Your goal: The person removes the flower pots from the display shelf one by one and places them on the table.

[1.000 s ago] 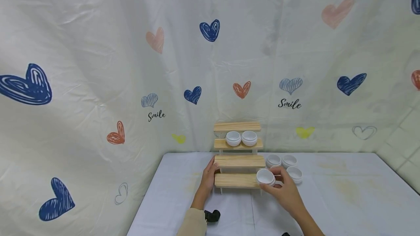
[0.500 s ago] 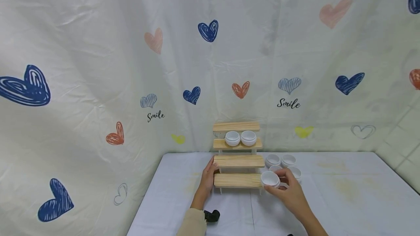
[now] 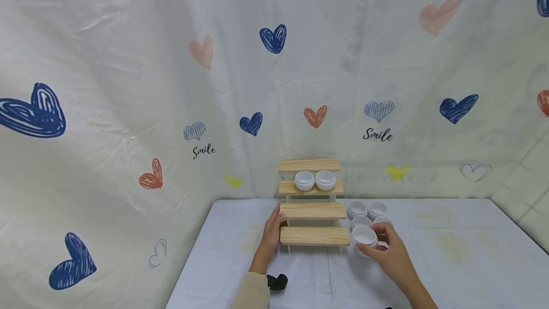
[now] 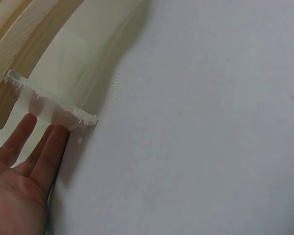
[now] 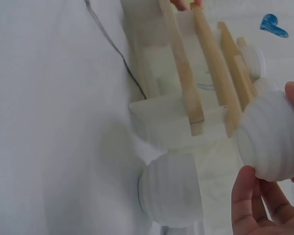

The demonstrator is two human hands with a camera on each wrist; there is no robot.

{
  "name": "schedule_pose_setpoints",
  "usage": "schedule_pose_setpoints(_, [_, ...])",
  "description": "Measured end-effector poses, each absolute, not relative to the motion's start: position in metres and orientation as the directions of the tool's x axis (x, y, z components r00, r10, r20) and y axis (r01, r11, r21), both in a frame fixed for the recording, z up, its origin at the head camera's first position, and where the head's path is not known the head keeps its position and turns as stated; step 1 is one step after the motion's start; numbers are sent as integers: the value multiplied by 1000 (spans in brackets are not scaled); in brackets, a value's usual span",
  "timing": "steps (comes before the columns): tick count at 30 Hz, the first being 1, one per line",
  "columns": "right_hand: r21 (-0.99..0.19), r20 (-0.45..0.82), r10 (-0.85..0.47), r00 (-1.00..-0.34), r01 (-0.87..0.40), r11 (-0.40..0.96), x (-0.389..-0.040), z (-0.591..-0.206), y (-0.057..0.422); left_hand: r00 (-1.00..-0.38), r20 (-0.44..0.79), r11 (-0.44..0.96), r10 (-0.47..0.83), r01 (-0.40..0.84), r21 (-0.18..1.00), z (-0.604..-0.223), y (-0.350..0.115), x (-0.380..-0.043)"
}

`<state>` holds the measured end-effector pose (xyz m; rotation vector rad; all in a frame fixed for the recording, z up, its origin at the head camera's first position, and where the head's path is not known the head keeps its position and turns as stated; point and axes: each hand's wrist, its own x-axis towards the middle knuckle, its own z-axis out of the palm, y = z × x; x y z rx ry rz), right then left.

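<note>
In the head view my right hand (image 3: 395, 255) pinches a small white bowl (image 3: 364, 235) by its side, thumb toward me. The bowl is upright, just right of the lowest step of a wooden tiered stand (image 3: 314, 236). In the right wrist view, fingertips and thumb span the ribbed wall of this bowl (image 5: 272, 134). My left hand (image 3: 271, 233) is at the stand's left end, by the two lower steps. The left wrist view shows its straight fingers (image 4: 51, 154) against the stand's pale side panel (image 4: 49, 105).
Two white bowls (image 3: 325, 180) sit side by side on the stand's third step. Several more bowls (image 3: 357, 209) stand on the white-covered table (image 3: 450, 252) right of the stand, partly behind my right hand. A heart-printed curtain (image 3: 343, 61) hangs behind.
My right hand has carried the bowl rightward, from over the right end of the lowest step to beside the stand. The left hand has stayed in place.
</note>
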<state>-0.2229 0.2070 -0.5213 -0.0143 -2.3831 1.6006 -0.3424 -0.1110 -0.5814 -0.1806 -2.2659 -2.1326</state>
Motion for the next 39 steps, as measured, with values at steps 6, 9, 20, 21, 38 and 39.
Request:
schedule_pose_setpoints(6, [-910, 224, 157, -962, -150, 386, -223, -524, 217, -993, 95, 59, 72, 100, 993, -582, -112, -343])
schedule_pose_setpoints(9, [-906, 235, 162, -958, -156, 393, -224, -526, 222, -994, 87, 57, 71, 91, 994, -581, -112, -343])
schedule_pose_setpoints(20, [-899, 264, 165, -950, -181, 400, -225, -531, 236, -994, 82, 46, 75, 85, 995, -582, -112, -344])
schedule_pose_setpoints(21, [-898, 260, 163, -952, -177, 402, -225, -531, 237, -994, 83, 46, 77, 87, 995, -583, -112, -345])
schedule_pose_setpoints(38, [-879, 201, 131, -971, -120, 462, -230, -539, 259, -992, 98, 67, 75, 104, 992, -583, -112, -343])
schedule_pose_setpoints(39, [-877, 197, 130, -972, -116, 467, -230, -540, 261, -992, 101, 70, 76, 107, 992, -583, -112, -343])
